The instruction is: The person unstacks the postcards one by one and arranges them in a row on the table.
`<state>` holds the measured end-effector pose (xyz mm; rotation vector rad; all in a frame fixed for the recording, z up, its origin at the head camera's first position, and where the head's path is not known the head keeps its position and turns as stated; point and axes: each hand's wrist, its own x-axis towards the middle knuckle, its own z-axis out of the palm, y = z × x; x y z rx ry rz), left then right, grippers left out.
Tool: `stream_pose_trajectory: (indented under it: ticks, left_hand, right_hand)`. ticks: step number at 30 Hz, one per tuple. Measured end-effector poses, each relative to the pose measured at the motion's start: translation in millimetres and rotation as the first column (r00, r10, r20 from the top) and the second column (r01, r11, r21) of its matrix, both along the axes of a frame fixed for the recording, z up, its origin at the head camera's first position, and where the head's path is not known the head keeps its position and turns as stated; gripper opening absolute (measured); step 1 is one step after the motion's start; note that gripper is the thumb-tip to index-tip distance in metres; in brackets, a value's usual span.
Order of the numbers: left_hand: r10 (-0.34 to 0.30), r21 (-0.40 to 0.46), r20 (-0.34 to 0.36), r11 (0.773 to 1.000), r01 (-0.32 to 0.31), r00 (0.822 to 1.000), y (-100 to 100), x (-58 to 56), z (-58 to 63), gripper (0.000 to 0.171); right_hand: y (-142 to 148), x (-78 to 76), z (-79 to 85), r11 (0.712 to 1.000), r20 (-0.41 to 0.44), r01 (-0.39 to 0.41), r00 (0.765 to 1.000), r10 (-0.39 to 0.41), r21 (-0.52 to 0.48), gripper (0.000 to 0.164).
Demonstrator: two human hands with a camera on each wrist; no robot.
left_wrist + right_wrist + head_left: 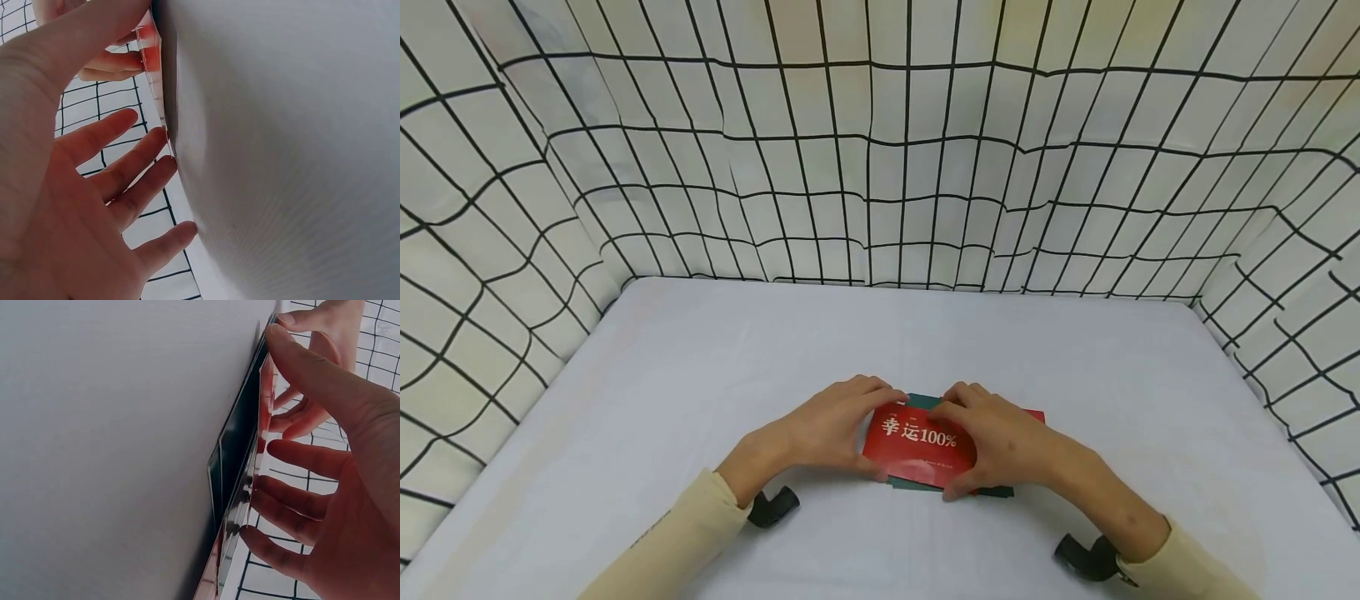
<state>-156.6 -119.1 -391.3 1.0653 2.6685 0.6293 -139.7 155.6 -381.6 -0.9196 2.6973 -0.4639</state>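
Note:
A small pile of printed red and green paper envelopes lies in front of me. The top red envelope (917, 450) bears white Chinese characters and "100%". Green envelopes (925, 402) stick out beneath it at the far and near edges. My left hand (831, 425) spans the pile's left end, thumb at the near edge and fingers at the far edge. Over the right part is my right hand (1003, 437), its thumb at the near edge. In the right wrist view its extended, spread fingers (294, 506) touch the side of the layered green envelopes (234, 437).
A white cloth covers the table (700, 358). Black netting (880, 167) over white sheeting rises at the back and both sides. Dark curved devices sit under the left wrist (772, 507) and the right wrist (1086, 558).

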Motion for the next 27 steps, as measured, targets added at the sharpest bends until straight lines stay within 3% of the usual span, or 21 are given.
stream_pose_trajectory:
  ticks: [7,18,27]
  left_hand:
    - [0.000,0.005,-0.005,1.000,0.000,1.000,0.3,0.1,0.6,0.091]
    - [0.003,0.021,0.001,1.000,-0.003,1.000,-0.5,-0.1,0.7,0.087]
    - [0.055,0.053,0.042,0.997,-0.057,0.998,-6.7,-3.8,6.2,0.086]
  right_hand:
    - [-1.1,0.9,0.3,0.999,-0.029,-0.036,0.999,0.036,0.002,0.094]
    - [-1.6,1.1,2.3,1.000,0.012,-0.027,1.000,0.028,-0.012,0.097]
    - [-1.1,-0.2,3.2,1.000,-0.035,0.005,0.999,-0.006,-0.007,0.095]
